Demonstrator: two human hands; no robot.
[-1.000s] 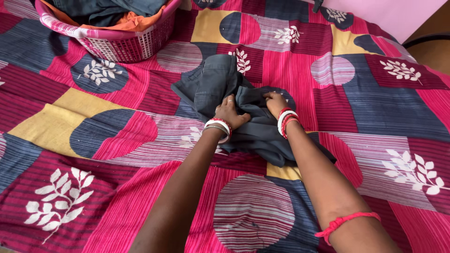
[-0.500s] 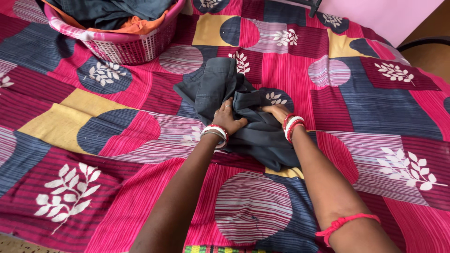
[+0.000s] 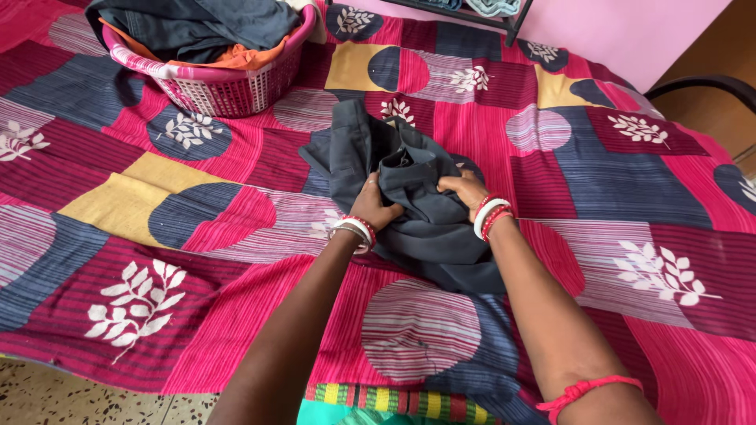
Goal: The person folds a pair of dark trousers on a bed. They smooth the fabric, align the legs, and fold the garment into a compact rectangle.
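Note:
A crumpled dark grey garment [image 3: 409, 197] lies in the middle of a bed covered by a pink, blue and yellow patterned bedsheet [image 3: 157, 236]. My left hand [image 3: 373, 201] grips a fold on the garment's left side, with red and white bangles on the wrist. My right hand [image 3: 466, 190] clutches the cloth on its right side, also with bangles. Both hands bunch the fabric up between them.
A pink laundry basket [image 3: 220, 79] with dark and orange clothes stands at the back left of the bed. A pink wall [image 3: 630, 31] rises behind. A dark curved chair back [image 3: 709, 83] shows at the far right. Speckled floor [image 3: 47, 393] shows at the lower left.
Both hands have gathered the garment closer together and raised its middle fold. The view has pulled back, showing the bed's near edge and the floor.

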